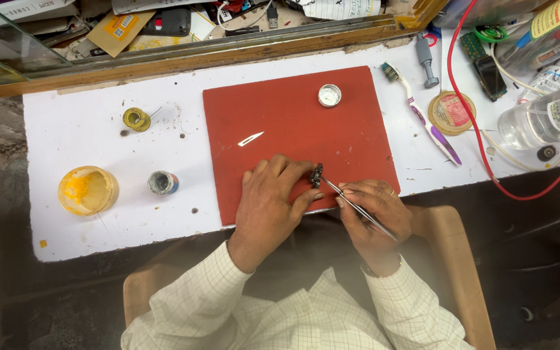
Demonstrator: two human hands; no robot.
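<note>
Two hands worked at the near edge of a red mat (293,123) on a white table (98,214). Far to the left stood a yellow-stained round cup (88,190), then a small tin (163,183) and a spool of yellowish wire (137,119). A thin metal blade (251,139) lay on the mat. The left hand (270,198) lay mostly flat on the mat, fingers loosely bent, and its thumb and forefinger pinched a small dark part (317,175). This part was narrow and dark, with metal glints; its long axis ran almost away from the person, slightly tilted. The right hand (374,217) was closed around thin metal tweezers (356,206), which pointed up and left, tips touching the part. Further right lay a small round lid (329,95) and a toothbrush (422,120).
</note>
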